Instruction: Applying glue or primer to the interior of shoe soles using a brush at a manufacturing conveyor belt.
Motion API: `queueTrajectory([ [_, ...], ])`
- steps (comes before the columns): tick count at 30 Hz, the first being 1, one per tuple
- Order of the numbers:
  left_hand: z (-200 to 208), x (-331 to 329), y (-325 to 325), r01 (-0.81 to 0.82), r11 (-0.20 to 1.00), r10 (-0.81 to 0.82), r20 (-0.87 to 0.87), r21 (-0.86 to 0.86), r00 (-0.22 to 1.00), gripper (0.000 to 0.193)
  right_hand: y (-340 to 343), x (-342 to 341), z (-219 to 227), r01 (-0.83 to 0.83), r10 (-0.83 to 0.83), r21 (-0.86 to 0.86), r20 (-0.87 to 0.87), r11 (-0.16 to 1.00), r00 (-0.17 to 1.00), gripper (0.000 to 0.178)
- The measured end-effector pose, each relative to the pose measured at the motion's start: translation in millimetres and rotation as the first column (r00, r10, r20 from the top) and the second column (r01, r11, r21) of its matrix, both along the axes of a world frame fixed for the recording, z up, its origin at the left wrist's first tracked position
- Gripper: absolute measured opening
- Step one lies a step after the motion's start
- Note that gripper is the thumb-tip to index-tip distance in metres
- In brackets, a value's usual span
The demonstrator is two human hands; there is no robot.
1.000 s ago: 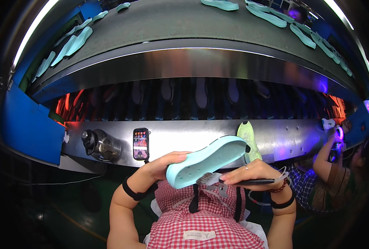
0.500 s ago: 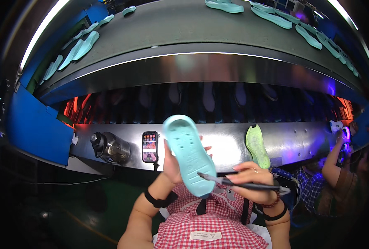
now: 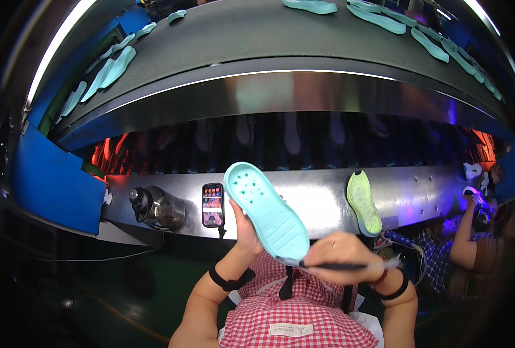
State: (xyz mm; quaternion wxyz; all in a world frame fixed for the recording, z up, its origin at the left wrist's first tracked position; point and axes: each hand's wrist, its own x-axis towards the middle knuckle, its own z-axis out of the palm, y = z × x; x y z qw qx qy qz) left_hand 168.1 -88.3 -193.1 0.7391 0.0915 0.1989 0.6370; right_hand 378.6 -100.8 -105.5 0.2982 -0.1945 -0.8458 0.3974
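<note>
A light turquoise shoe sole (image 3: 269, 211) is held up at a tilt over the front edge of the metal ledge, its hollow side with small holes showing. My left hand (image 3: 247, 231) grips it from beneath along its left edge; most of those fingers are hidden behind it. My right hand (image 3: 345, 255) is closed around a slim dark-handled brush (image 3: 337, 267). The brush's tip meets the sole's lower end, blurred by motion. To the right, a yellow-green sole (image 3: 364, 203) lies on the ledge, apart from both hands.
On the metal ledge (image 3: 321, 188) stand a dark clear bottle (image 3: 160, 209) and a phone (image 3: 213, 204) with a lit screen. Behind is a conveyor belt (image 3: 228, 37) carrying several turquoise soles (image 3: 376, 20). Another person's arm (image 3: 465, 235) works at far right.
My right hand has swung the brush from the middle of the sole's lower half down to its bottom end. The sole has tilted a little more and its holed end looks flatter.
</note>
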Motion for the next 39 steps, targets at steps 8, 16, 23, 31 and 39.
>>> queueTrajectory([
  [8,24,10,9,-0.020,0.944,0.019,0.005,0.328,1.000,0.087,-3,-14,8,-0.069,0.064,-0.045,-0.109,0.997,0.992,0.020],
  [16,44,1,6,-0.022,0.907,0.047,-0.049,0.421,0.998,0.087,0,4,4,-0.086,0.082,-0.176,-0.028,0.981,0.996,0.021],
  [23,73,22,-12,0.027,0.982,-0.023,-0.023,0.187,0.999,0.073,3,-5,-26,-0.259,-0.375,-0.823,-0.480,0.506,0.793,0.019],
  [31,51,24,-13,0.026,0.968,-0.067,0.155,0.251,0.986,0.062,0,-11,-5,0.139,-0.248,-0.393,-0.241,0.909,0.938,0.019],
  [39,52,10,-3,0.083,0.957,-0.084,-0.011,0.278,0.996,0.067,23,-6,13,0.048,-0.108,-0.281,-0.201,0.959,0.974,0.021],
])
